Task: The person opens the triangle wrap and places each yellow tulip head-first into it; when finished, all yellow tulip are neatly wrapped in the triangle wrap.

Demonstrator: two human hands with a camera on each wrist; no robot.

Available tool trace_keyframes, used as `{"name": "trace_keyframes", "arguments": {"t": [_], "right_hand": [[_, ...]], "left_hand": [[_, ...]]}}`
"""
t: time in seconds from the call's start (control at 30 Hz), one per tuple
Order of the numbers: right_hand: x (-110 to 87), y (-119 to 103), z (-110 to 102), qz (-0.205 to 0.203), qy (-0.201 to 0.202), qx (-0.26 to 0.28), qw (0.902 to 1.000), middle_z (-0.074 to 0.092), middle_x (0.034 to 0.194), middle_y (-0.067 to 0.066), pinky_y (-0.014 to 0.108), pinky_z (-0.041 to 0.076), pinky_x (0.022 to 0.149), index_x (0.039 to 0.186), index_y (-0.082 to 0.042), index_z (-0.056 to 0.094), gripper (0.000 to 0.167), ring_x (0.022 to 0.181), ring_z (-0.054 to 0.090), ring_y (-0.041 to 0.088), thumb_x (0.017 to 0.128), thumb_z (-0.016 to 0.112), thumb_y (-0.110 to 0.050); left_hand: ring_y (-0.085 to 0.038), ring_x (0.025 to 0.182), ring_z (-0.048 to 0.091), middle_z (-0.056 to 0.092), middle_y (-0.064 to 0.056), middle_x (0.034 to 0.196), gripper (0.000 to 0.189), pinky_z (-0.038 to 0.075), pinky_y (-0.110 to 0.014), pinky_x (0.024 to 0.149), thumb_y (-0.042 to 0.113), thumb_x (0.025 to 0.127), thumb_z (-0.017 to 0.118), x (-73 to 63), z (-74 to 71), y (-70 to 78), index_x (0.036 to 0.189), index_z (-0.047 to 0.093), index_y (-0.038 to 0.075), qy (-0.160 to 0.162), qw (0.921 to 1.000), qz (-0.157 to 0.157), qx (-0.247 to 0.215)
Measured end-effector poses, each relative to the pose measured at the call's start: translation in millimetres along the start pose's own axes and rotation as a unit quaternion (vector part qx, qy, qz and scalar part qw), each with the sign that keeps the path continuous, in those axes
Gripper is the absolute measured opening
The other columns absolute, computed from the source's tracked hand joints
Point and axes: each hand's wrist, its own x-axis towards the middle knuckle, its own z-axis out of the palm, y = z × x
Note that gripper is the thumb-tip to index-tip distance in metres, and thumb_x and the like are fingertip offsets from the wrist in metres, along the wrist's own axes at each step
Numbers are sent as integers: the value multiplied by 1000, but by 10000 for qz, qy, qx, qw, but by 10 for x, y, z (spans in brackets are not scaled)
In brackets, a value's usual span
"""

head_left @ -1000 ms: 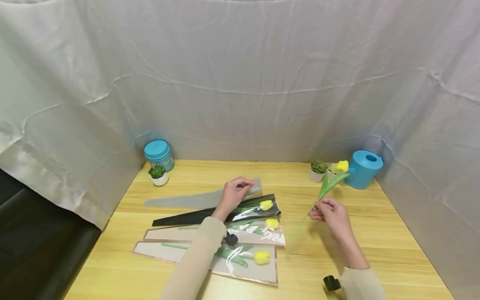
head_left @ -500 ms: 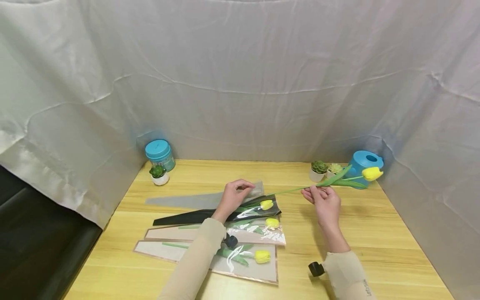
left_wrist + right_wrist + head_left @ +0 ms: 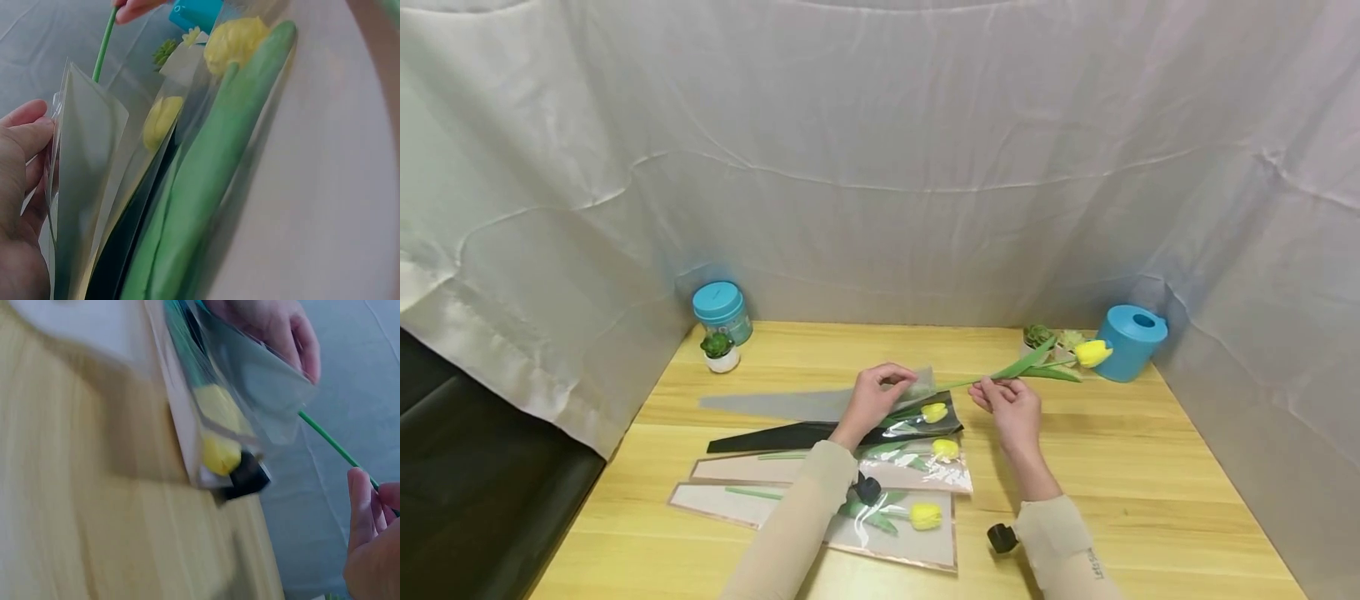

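My left hand (image 3: 871,402) pinches the edge of a grey translucent flower sleeve (image 3: 775,404) near its wide mouth; the left wrist view shows the clear front film lifted from the grey back (image 3: 94,156). With thumb and fingertips, my right hand (image 3: 1013,412) pinches the green stem (image 3: 331,442) of a yellow tulip (image 3: 1093,353). The tulip's bloom points right, its leaves lie beyond the hand, and the stem's tip is right at the sleeve's mouth. Below lies a black sleeve (image 3: 752,437) with a tulip (image 3: 934,412) inside.
Two pale sleeves with copper-coloured edges, a middle one (image 3: 722,468) and a front one (image 3: 700,498), each hold a yellow tulip. A blue-lidded jar (image 3: 718,304) and potted succulent (image 3: 721,354) stand back left. Small succulents (image 3: 1037,337) and a blue watering can (image 3: 1131,342) stand back right.
My right hand has moved left and upward, swinging the tulip from upright to nearly level and bringing its stem tip to the grey sleeve's mouth. My left hand has barely moved.
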Motion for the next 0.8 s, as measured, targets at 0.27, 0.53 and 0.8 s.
{"name": "trace_keyframes", "arguments": {"t": [0.27, 0.53, 0.8], "right_hand": [[-40, 113, 163, 344, -232, -98, 9991, 74, 108, 29, 29, 62, 83, 119, 13, 61, 27, 86, 79, 19, 101, 67, -7], [-58, 173, 291, 658, -343, -175, 9971, 77, 94, 14, 27, 63, 75, 118, 12, 64, 28, 73, 74, 12, 100, 69, -9], [-54, 223, 389, 719, -433, -306, 9960, 67, 92, 11, 23, 62, 65, 116, 12, 66, 28, 65, 69, 11, 99, 71, -9]], "left_hand": [[-10, 92, 70, 78, 5, 104, 13, 58, -31, 86, 21, 98, 73, -1, 81, 17, 107, 80, 15, -10, 10000, -8, 37], [-10, 92, 71, 79, 1, 105, 12, 59, -30, 87, 20, 98, 73, 7, 141, 28, 106, 81, 15, 75, 9998, 123, -147], [-11, 90, 70, 79, 1, 104, 12, 57, -29, 86, 20, 98, 74, 17, 202, 63, 106, 81, 14, 81, 9993, 93, -359]]}}
